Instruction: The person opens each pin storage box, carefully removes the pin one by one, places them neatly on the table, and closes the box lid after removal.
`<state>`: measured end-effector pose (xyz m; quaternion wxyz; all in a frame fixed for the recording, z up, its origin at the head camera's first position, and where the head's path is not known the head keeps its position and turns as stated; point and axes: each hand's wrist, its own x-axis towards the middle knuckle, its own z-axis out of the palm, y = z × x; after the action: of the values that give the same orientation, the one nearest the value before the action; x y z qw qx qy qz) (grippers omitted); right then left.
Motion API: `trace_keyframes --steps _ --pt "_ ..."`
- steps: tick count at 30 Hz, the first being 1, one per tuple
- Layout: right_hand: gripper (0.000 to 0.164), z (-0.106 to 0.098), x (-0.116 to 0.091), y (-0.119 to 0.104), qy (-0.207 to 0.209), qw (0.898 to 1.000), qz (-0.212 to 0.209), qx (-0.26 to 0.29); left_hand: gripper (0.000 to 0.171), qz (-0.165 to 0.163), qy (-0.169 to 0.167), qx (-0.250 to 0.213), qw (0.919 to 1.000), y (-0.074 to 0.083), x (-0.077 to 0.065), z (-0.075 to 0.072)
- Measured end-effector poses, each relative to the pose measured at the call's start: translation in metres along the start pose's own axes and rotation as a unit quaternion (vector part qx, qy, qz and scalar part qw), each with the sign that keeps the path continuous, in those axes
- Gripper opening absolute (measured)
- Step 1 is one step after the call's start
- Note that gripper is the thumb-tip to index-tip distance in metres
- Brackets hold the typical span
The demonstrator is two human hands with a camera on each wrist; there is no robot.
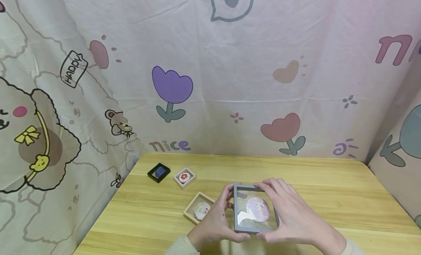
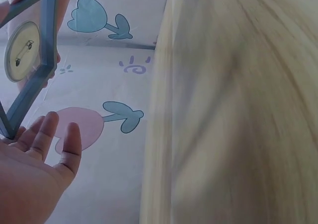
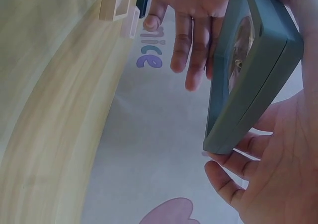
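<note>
A grey square display frame [image 1: 235,211] with clear film is held up above the table by both hands. Inside it sits a round pink-and-white badge [image 1: 258,209]; its back, with a safety pin, shows in the left wrist view. My left hand [image 1: 215,222] holds the frame's left side, thumb at the lower edge and a finger by the upper corner; its other fingers extend behind. On the other side, my right hand [image 1: 292,213] grips the frame between thumb below and fingers above. The right wrist view shows the frame's thick edge [image 3: 263,90] against that hand.
Left of the hands lies a wooden frame [image 1: 190,208] with a round badge, partly covered by the left hand. Farther back are a small light frame [image 1: 177,180] with a red-flower badge and a black frame [image 1: 152,175]. A printed curtain [image 1: 213,130] hangs behind the table [image 1: 329,182].
</note>
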<state>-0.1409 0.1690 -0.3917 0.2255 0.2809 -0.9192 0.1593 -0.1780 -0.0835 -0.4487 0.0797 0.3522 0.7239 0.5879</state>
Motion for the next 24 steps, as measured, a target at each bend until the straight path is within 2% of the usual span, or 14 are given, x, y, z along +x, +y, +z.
trace_keyframes --steps 7,12,17,24 --pt "0.107 0.0019 0.0002 0.0008 -0.001 1.0 0.005 0.001 0.12 0.009 0.002 0.024 0.9997 -0.0008 0.0009 -0.0003" --pt "0.107 0.0029 0.0003 0.0009 0.0 1.0 0.006 0.002 0.121 0.003 0.003 0.031 0.9995 0.0004 0.0004 0.0" --pt "0.108 0.0035 0.0007 0.0012 -0.001 1.0 0.007 0.003 0.118 -0.013 0.003 0.017 0.9998 0.0021 -0.0003 0.0001" --pt "0.109 0.0034 0.0014 0.0013 -0.008 1.0 0.014 0.003 0.113 -0.009 0.0 -0.004 0.9999 -0.0022 -0.0005 0.0002"
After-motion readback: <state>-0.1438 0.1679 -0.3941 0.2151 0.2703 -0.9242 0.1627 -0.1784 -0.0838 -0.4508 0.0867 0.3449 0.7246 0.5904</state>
